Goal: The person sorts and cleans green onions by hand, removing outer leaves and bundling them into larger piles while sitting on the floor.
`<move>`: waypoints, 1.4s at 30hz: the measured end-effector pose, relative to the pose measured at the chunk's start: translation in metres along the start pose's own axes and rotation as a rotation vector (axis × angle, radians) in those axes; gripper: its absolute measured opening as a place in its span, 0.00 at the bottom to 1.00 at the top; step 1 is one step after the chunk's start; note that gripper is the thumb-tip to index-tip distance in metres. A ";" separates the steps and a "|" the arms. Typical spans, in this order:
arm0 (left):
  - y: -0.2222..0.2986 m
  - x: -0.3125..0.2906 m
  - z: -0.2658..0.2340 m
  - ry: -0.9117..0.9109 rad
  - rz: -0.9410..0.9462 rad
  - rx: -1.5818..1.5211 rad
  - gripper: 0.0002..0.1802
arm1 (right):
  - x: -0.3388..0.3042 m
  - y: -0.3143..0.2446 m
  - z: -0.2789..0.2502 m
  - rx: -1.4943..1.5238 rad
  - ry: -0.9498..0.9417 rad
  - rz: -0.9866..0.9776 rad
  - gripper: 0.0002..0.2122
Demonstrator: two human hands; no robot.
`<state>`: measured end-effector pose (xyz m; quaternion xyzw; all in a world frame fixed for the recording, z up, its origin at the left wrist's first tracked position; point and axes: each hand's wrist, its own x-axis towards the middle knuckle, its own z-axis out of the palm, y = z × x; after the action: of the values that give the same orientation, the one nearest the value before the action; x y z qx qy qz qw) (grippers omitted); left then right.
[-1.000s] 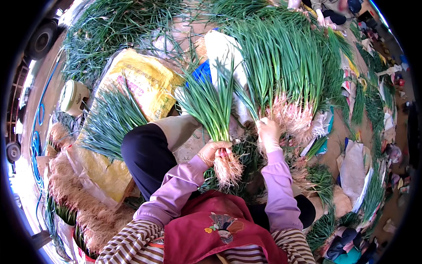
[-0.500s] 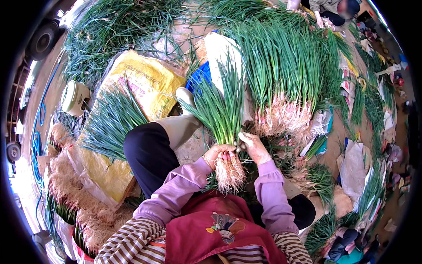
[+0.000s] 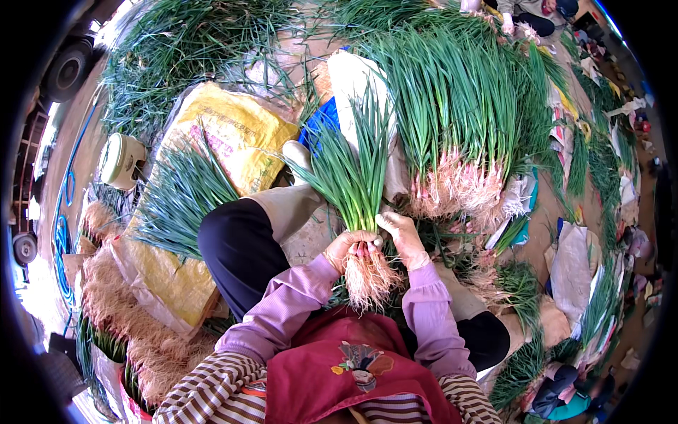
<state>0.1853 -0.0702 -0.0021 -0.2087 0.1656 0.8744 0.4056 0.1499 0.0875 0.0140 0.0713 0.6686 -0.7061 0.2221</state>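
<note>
A bunch of green onions (image 3: 357,180) stands in front of me, leaves up and pale, shaggy roots hanging over my lap. My left hand (image 3: 348,247), in a pale glove, is wrapped round it just above the reddish bulbs. From the other side my right hand (image 3: 401,233), also gloved, presses its thumb and fingers against the stems at the same height; its fingertips are partly hidden by the bunch. To the right of the bunch lies a large pile of green onions (image 3: 459,106), roots toward me.
A yellow sack (image 3: 244,134) lies at the left, with loose green onions (image 3: 183,198) beside it. Further left stand a cream bucket (image 3: 121,161) and a blue hose (image 3: 62,240). Rooty bundles (image 3: 134,318) line the lower left. Another person (image 3: 530,10) sits at the far right.
My right hand has shifted slightly left and closer against the stems. The bunch and my left hand stay almost in place.
</note>
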 end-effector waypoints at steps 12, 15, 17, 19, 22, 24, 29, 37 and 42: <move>0.003 -0.005 0.002 -0.089 0.013 -0.096 0.07 | -0.002 -0.010 0.018 -0.334 0.188 -0.294 0.08; 0.005 -0.011 0.013 -0.096 0.045 -0.128 0.08 | 0.007 0.004 0.006 -0.634 0.495 -0.473 0.08; 0.008 -0.015 0.022 -0.081 0.072 -0.173 0.07 | 0.007 0.003 -0.010 -0.207 0.305 -0.196 0.09; 0.006 -0.010 0.008 -0.107 0.052 -0.160 0.05 | 0.005 -0.009 -0.012 0.021 0.121 0.029 0.12; 0.003 -0.001 -0.019 -0.097 0.025 -0.061 0.09 | 0.007 -0.021 0.009 -0.054 -0.036 0.012 0.10; 0.003 0.000 -0.016 -0.072 0.030 -0.056 0.08 | 0.015 -0.012 0.017 -0.127 0.026 -0.075 0.07; 0.004 -0.003 -0.005 -0.079 0.014 -0.095 0.06 | 0.007 -0.002 0.018 -0.371 0.247 -0.190 0.08; 0.005 -0.014 0.005 -0.188 0.111 -0.203 0.08 | 0.001 0.032 -0.070 -1.262 0.474 -0.171 0.07; 0.008 -0.018 0.015 -0.452 0.217 -0.345 0.13 | -0.007 0.076 -0.066 -1.376 -0.586 0.149 0.14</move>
<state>0.1857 -0.0799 0.0202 -0.0558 -0.0584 0.9521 0.2950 0.1743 0.1531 -0.0591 -0.2295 0.8660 -0.1020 0.4324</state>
